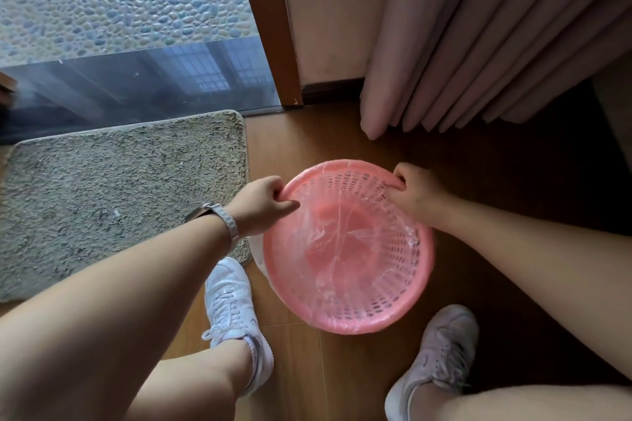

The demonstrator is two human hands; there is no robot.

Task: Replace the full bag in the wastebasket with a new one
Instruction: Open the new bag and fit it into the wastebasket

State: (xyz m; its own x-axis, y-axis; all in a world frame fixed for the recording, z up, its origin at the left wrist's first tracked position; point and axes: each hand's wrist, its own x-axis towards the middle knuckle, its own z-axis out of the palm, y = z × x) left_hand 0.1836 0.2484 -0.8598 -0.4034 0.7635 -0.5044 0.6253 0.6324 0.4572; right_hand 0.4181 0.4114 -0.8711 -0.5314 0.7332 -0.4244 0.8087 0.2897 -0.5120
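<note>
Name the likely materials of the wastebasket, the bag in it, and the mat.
The wastebasket: moulded plastic, it seems, pink, slightly glossy, with slotted lattice walls.
The bag: thin clear plastic film, shown by wrinkles and glints, basket visible through it.
The mat: probably shaggy textile pile, beige-grey, matte, tufted surface.

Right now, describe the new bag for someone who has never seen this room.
Between the shaggy mat and the pink curtain, a pink wastebasket stands on the wooden floor. The bag is the clear film lining it, pinched at the rim by the left hand and right hand. Unlike the perforated basket, it is see-through and wrinkled.
</note>
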